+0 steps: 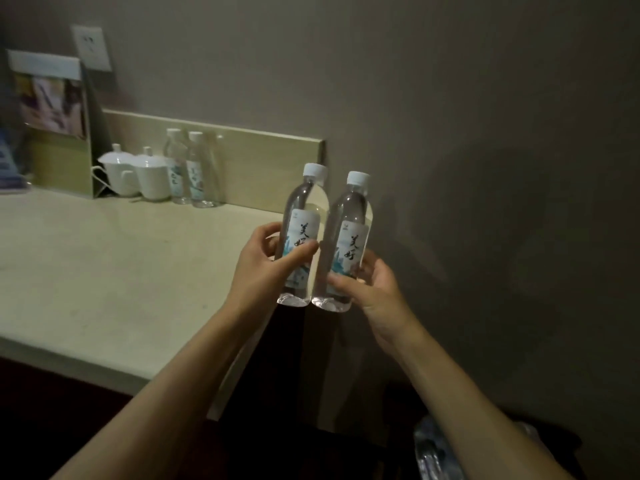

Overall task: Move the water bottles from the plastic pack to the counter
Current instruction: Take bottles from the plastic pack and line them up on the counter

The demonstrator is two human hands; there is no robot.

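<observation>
Over the counter's right end: both hands are raised with one bottle each, at the near corner of the surface, held clear of it.
Counter [104, 265]: one pale surface running left, with a low backsplash [270, 161] along the wall.
Leaflet stand [52, 109]: one, at the far left, below a wall socket [91, 46].
Plastic pack [436, 448]: one crinkled clear bundle low at the right edge, by the right forearm; it is dim and cut off, so how many bottles remain inside cannot be told.
Left hand [263, 268]: fingers and thumb curled round the left bottle [301, 237] at its label, holding it upright.
Right hand [374, 289]: thumb and fingers wrapped round the right bottle [346, 247] low on its label, tipped slightly.
Bottles in hand: two, side by side, bases nearly touching.
Bottles already placed [194, 171]: two, standing together against the backsplash.
Lidded cups [138, 171]: two white ones, just left of the placed bottles.
Step in hand: carrying this pair across; probably the second pair.
Next move: likely reach left and forward, set both upright beside the standing two, and avoid knocking those or the cups before letting go.
</observation>
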